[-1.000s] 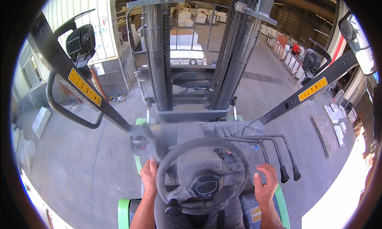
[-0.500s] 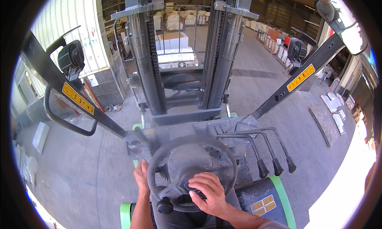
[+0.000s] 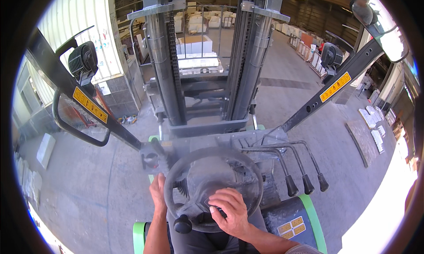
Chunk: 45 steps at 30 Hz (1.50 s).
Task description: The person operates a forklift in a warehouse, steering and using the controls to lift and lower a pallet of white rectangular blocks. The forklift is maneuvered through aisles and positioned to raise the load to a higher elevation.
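In front of me is a dusty black steering wheel (image 3: 215, 154) with a round spinner knob (image 3: 183, 224) at its lower left. My right hand (image 3: 230, 212) lies over the wheel's hub, its fingers bent and apart, thumb separate from them. The fingertips touch or hover by the hub; I cannot tell which. Left of the rim, my left hand (image 3: 158, 193) is closed at the lower end of a dusty lever (image 3: 159, 157) on the dash. Its palm side is hidden. Three black-knobbed control levers (image 3: 305, 183) stand to the right, untouched.
Ahead rises the forklift mast (image 3: 165, 64), between slanted posts with lamps (image 3: 82, 60). Beyond it sits a load of white blocks (image 3: 198, 62) on a pallet. A pale wall (image 3: 79, 24) flanks the left. Stone slabs (image 3: 360, 141) lie on the floor at right.
The surroundings and mast have shifted slightly right and down in the view. My right hand's fingers have curled a little more over the hub. My left hand stays beside the wheel.
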Each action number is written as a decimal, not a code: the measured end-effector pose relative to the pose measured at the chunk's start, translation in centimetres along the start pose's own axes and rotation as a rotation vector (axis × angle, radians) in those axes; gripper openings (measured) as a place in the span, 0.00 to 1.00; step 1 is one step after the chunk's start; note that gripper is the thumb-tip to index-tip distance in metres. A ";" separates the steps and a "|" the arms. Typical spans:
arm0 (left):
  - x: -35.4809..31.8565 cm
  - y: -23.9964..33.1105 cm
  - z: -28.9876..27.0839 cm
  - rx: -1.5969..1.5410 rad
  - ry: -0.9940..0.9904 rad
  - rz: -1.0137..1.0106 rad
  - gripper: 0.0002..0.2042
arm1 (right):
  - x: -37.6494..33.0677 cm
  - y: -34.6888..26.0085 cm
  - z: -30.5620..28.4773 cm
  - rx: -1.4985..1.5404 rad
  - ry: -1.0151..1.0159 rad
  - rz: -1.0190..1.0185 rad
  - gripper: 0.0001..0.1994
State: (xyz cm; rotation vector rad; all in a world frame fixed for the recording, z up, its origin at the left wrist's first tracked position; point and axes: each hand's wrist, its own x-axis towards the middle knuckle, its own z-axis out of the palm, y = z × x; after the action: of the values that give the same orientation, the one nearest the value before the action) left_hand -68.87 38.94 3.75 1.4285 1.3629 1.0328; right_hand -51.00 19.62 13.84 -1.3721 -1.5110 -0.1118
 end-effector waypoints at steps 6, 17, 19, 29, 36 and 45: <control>1.0 -1.4 -0.4 -0.008 -0.004 0.025 0.23 | -0.6 -0.6 1.4 -0.046 -0.017 0.022 0.10; -2.1 -4.2 -2.9 -0.054 0.018 0.054 0.21 | -6.7 -1.8 5.9 -0.189 -0.034 0.033 0.07; -2.8 -5.7 -3.4 -0.186 -0.010 0.024 0.20 | -8.1 -1.7 6.8 -0.252 -0.050 0.034 0.06; -7.1 -32.7 -17.7 0.348 0.424 -0.203 0.10 | -9.2 -1.7 9.5 -0.409 -0.062 0.152 0.11; -18.6 -49.7 -31.6 0.913 0.343 -0.399 0.29 | -7.5 -1.0 14.2 -0.589 -0.124 0.363 0.18; -17.3 -51.1 -33.4 0.786 0.302 -0.434 0.32 | -8.7 -0.9 17.1 -0.583 -0.087 0.537 0.23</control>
State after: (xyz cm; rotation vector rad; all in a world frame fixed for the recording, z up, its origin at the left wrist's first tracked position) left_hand -115.47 23.76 -36.53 1.4222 2.3434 0.4347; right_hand -63.78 24.71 0.42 -2.2328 -1.1663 -0.1623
